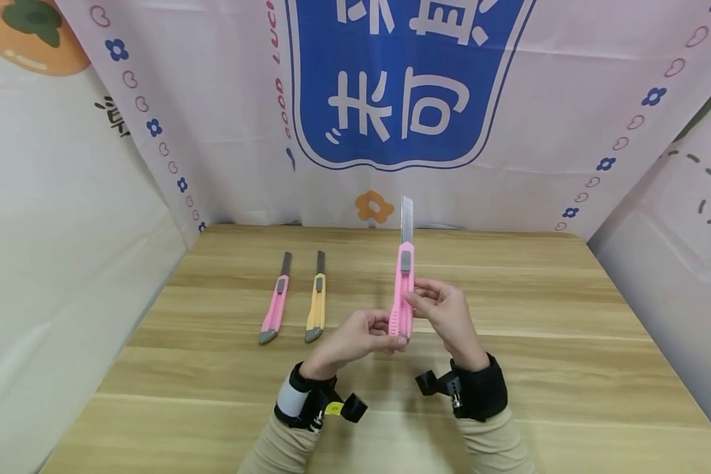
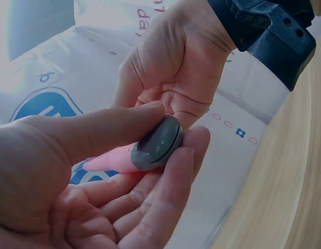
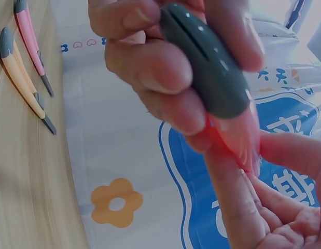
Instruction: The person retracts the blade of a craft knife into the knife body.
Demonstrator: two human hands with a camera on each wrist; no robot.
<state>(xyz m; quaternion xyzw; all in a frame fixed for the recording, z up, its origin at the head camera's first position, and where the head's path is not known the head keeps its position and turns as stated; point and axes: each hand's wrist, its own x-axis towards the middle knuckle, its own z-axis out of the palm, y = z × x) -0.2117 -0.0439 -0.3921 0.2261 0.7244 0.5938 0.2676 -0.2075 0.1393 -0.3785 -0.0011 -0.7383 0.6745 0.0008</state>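
the left hand (image 1: 361,334) is pinching the pink cutter (image 1: 404,280) by its grey end (image 2: 157,147), the right hand (image 1: 448,315) is pinching it farther up, and a yellow cutter (image 1: 316,306) is lying left of both!

The person's left hand (image 1: 358,334) and right hand (image 1: 449,316) are bare, below them wrinkled beige sleeves (image 1: 281,449). Around each wrist is a wide black band: the left band (image 1: 316,397) has a pale grey patch (image 1: 291,399) and a small yellow label (image 1: 334,408); the right band (image 1: 484,390) is plain black. Each carries a stubby black camera (image 1: 353,408) with silvery screws (image 1: 456,399). The right wrist's dark casing (image 2: 282,54) shows two round holes (image 2: 287,22).
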